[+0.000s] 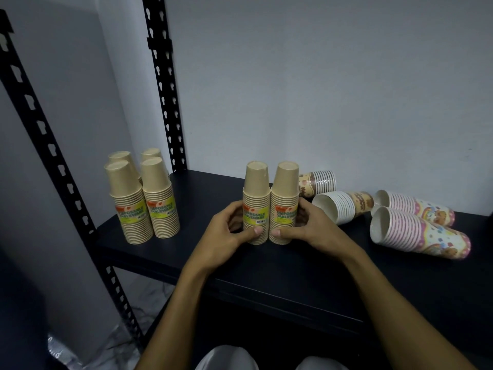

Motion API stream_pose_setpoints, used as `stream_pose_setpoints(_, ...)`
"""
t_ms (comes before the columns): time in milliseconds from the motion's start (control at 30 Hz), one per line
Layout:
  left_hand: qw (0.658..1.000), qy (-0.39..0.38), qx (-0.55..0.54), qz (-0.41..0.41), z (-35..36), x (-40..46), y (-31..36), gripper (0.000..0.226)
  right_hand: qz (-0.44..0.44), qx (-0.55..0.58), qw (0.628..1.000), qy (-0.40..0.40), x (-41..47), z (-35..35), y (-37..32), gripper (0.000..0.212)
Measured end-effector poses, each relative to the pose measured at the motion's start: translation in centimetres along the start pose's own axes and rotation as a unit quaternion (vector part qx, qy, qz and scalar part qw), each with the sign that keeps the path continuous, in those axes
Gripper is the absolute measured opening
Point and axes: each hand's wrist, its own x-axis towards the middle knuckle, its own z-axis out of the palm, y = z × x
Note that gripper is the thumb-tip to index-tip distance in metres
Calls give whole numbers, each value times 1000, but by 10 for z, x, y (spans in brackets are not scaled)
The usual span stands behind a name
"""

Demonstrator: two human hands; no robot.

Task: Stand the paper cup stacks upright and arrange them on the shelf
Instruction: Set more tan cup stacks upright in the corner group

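Two brown paper cup stacks stand upright, side by side and touching, in the middle of the black shelf (208,263). My left hand (229,231) grips the left brown stack (256,193); my right hand (306,225) grips the right brown stack (285,190). Both stacks carry green-yellow labels. At the shelf's left end stands an upright group of several brown stacks (144,198). To the right lie several patterned cup stacks on their sides: one at the back (320,182), one white-rimmed (344,206), and two pink ones (416,206) (416,233).
Black perforated uprights rise at the back left (162,84) and front left (40,129). A pale wall stands behind the shelf. Bare shelf surface lies between the left group and the held stacks, and along the front edge.
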Motion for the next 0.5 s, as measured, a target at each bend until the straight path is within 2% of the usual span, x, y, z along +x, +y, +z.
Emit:
stream_pose_setpoints(100,1000,11,9,0,0,0,-1,57,-3,4,1000,5,-1,0,1,72)
stream_pose_setpoints(300,999,11,38,-1,2,-3,1,58,-12,-5,1000,7,-3,2,1,76)
stream_pose_setpoints(500,998,24,62,4,5,-8,2,60,-15,-19,1000,10,-5,3,1,70)
